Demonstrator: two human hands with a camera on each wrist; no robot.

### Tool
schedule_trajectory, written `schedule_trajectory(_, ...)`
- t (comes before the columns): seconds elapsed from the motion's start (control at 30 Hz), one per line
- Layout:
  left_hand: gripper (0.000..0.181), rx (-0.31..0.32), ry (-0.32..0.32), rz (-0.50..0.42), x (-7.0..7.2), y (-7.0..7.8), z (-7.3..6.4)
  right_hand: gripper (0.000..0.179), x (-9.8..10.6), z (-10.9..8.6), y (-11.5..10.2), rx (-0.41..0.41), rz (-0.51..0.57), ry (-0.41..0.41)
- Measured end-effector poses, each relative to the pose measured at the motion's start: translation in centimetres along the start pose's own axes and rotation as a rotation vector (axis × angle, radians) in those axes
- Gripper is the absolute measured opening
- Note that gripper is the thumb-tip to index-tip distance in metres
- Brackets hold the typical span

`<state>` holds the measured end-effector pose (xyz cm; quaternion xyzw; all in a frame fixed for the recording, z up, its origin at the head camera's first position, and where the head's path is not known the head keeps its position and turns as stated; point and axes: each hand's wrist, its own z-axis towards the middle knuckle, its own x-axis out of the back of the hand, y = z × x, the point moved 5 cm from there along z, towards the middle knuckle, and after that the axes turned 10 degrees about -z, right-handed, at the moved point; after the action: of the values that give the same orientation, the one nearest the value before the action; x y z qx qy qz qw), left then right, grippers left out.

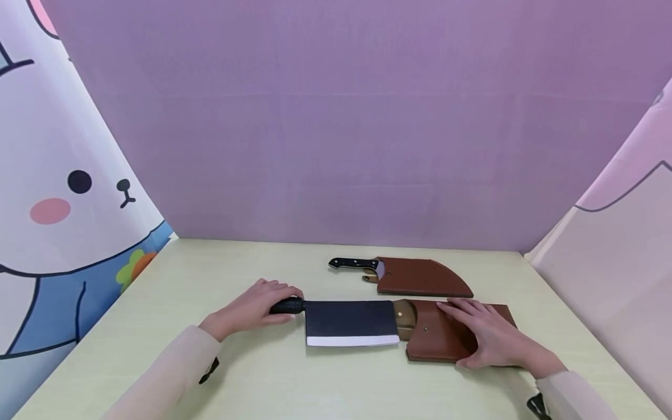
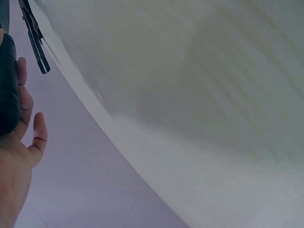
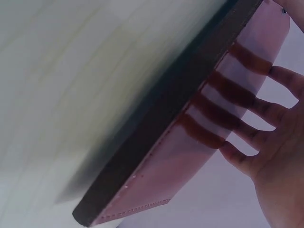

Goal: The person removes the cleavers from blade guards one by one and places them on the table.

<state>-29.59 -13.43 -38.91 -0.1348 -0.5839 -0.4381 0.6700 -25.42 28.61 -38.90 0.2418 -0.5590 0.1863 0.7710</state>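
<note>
A cleaver (image 1: 352,319) with a dark blade and a bright lower edge lies across the table, its edge toward me. My left hand (image 1: 262,303) grips its black handle (image 2: 9,85), seen at the left border of the left wrist view. The blade's right end meets the brown strap (image 1: 404,318) at the mouth of a brown leather sheath (image 1: 436,341). Across that sheath arches my right hand (image 1: 490,335), fingers at the far edge and thumb at the near edge. The right wrist view shows its fingertips touching the sheath's glossy face (image 3: 156,171) near the edge.
Behind the cleaver lies a second brown sheath (image 1: 420,277) with a knife in it, the black riveted handle (image 1: 354,263) pointing left. A purple cloth wall (image 1: 336,146) rises at the table's (image 1: 236,379) back edge. Printed cloth panels (image 1: 63,134) flank both sides.
</note>
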Motion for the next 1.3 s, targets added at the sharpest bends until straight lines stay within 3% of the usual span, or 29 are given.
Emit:
schedule_trajectory(0.37,0.036,-0.002,0.003,0.019,0.7,-0.7,-1.1,0.105,0.0,0.2,-0.3,-0.002,0.008,-0.004)
schedule_trajectory(0.6,0.037,0.03,0.0,0.003,1.3,-1.3,-2.0,0.104,-0.1,0.6,-0.5,0.005,0.013,-0.009)
schedule_trajectory(0.9,0.037,-0.01,0.032,0.017,2.0,-1.5,-3.1,0.102,-0.3,1.3,-1.1,0.033,0.024,-0.002)
schedule_trajectory(1.3,0.037,0.039,0.006,-0.001,2.6,-2.5,-4.4,0.101,-0.6,1.8,-1.8,0.053,0.032,-0.002)
